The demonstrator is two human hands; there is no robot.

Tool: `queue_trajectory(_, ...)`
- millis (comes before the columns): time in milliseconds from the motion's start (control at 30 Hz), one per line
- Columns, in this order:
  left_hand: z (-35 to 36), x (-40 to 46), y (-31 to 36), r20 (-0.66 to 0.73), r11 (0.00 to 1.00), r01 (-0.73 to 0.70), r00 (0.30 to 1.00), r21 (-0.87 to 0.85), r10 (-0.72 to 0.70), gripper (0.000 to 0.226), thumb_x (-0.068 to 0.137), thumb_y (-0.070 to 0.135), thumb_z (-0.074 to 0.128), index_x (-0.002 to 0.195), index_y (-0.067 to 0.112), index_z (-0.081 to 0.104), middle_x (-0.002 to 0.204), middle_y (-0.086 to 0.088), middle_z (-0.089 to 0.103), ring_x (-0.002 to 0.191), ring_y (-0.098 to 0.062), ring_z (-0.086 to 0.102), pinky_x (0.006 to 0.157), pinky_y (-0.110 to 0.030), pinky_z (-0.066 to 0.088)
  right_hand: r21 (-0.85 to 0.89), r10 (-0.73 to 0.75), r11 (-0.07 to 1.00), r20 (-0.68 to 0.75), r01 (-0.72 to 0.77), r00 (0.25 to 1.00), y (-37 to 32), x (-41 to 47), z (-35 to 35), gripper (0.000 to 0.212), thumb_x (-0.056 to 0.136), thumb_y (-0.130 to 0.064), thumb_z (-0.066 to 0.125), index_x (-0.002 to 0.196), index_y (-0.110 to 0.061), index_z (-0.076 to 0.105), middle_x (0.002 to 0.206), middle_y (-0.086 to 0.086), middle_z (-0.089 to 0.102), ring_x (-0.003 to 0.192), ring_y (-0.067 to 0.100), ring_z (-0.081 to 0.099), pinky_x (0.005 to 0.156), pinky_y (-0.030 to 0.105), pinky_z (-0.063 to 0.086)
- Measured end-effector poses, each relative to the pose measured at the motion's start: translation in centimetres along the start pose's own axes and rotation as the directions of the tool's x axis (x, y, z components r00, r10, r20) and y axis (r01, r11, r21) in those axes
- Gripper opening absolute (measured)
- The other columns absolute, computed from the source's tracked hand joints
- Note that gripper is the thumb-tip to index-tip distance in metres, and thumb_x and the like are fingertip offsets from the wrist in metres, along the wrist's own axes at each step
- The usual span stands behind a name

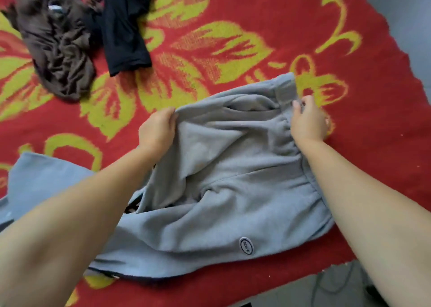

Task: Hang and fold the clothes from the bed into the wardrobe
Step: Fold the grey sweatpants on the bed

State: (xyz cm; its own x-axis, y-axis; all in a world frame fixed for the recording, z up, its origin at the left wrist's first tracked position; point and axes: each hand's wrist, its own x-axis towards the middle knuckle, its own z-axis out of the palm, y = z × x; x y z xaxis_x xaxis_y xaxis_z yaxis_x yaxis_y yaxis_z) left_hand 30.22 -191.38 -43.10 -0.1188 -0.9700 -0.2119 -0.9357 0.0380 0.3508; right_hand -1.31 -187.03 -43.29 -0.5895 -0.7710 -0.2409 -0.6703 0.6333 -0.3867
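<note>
Grey sweatpants (233, 178), partly hidden under both forearms, are clutched by left grip (156, 129) and right grip (307, 120).

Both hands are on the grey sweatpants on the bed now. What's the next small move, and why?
Probably pull the two grips apart and smooth the cloth flat. The left hand pinches a raised fold and the right hand holds the bunched waistband of the grey sweatpants, which lie rumpled on the red blanket. A neat fold likely needs them flat first.
</note>
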Motion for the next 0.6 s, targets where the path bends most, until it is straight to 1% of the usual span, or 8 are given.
queue_trajectory(100,0.0,0.9,-0.2,0.077,0.985,0.075,0.995,-0.154,-0.063,0.036,0.100,0.032,0.041,0.131,0.016,0.048,0.122,-0.013,0.049,0.117,-0.030,0.044,0.094,-0.042,0.040,-0.047,0.132,0.990,0.041,-0.130,0.990,-0.3,0.1,1.3,0.027,0.101,-0.029,0.038,0.121,-0.014,0.049,0.127,0.016,0.056,0.120,0.034,0.048,0.102,0.045,0.028)
queue_trajectory(200,-0.4,-2.0,-2.2,0.008,0.968,0.106,0.994,-0.228,-0.107,0.041,0.099,0.028,0.043,0.137,0.012,0.042,0.131,-0.014,0.046,0.122,-0.029,0.041,0.101,-0.044,0.036,-0.149,0.089,0.985,0.025,-0.084,0.996,-1.7,-0.8,1.7,0.047,0.095,-0.017,0.043,0.141,-0.017,0.032,0.146,0.018,0.035,0.136,0.035,0.030,0.110,0.053,0.019)
queue_trajectory(333,-1.4,-8.6,-10.1,0.092,0.994,0.063,0.994,-0.084,-0.055,0.047,0.096,0.036,0.039,0.134,0.009,0.048,0.125,-0.014,0.054,0.115,-0.034,0.050,0.097,-0.046,0.040,-0.356,0.094,0.934,0.168,-0.028,0.981,-5.1,-4.2,2.2,0.071,0.088,-0.015,0.045,0.151,-0.022,0.012,0.155,0.026,0.010,0.146,0.038,0.000,0.109,0.065,-0.007)
queue_trajectory(400,-2.4,-10.9,-14.7,0.135,0.994,0.089,0.986,0.055,-0.096,0.058,0.091,0.047,0.028,0.128,0.011,0.054,0.124,-0.011,0.057,0.114,-0.031,0.052,0.100,-0.049,0.036,-0.406,0.104,0.914,0.248,0.006,0.963,-7.2,-6.4,2.9,0.070,0.090,-0.017,0.043,0.152,-0.022,0.010,0.155,0.030,-0.001,0.145,0.041,-0.009,0.108,0.066,-0.008)
queue_trajectory(433,-3.1,-12.3,-16.9,0.170,0.983,0.106,0.977,0.147,-0.131,0.055,0.093,0.048,0.029,0.127,0.015,0.056,0.127,-0.007,0.055,0.119,-0.027,0.050,0.105,-0.052,0.029,-0.416,0.076,0.908,0.280,0.049,0.957,-8.5,-8.1,3.7,0.069,0.090,-0.018,0.043,0.152,-0.022,0.011,0.156,0.030,-0.003,0.145,0.041,-0.010,0.109,0.066,-0.007)
queue_trajectory(500,-4.1,-14.2,-20.1,0.224,0.960,0.074,0.965,0.269,-0.137,0.043,0.096,0.043,0.039,0.132,0.021,0.052,0.138,-0.002,0.047,0.131,-0.019,0.039,0.111,-0.059,0.012,-0.376,-0.071,0.905,0.323,0.197,0.944,-10.6,-12.2,5.5,0.067,0.091,-0.019,0.043,0.152,-0.021,0.016,0.157,0.025,0.000,0.146,0.038,-0.007,0.110,0.065,-0.003)
queue_trajectory(533,-4.6,-14.6,-20.8,0.236,0.947,0.054,0.963,0.317,-0.133,0.047,0.095,0.043,0.045,0.137,0.022,0.045,0.143,-0.003,0.040,0.136,-0.019,0.033,0.111,-0.061,0.008,-0.329,-0.197,0.892,0.331,0.309,0.923,-11.3,-14.5,6.5,0.064,0.091,-0.020,0.044,0.151,-0.019,0.020,0.158,0.022,0.005,0.147,0.036,-0.003,0.111,0.064,-0.001)
queue_trajectory(600,-5.5,-15.0,-21.8,0.221,0.905,0.146,0.943,0.399,-0.249,0.069,0.089,0.040,0.055,0.148,0.023,0.024,0.152,-0.008,0.023,0.142,-0.024,0.018,0.110,-0.062,0.010,-0.180,-0.506,0.789,0.353,0.588,0.787,-12.3,-20.2,8.8,0.056,0.091,-0.026,0.043,0.145,-0.015,0.037,0.156,0.018,0.023,0.146,0.032,0.015,0.111,0.062,0.013)
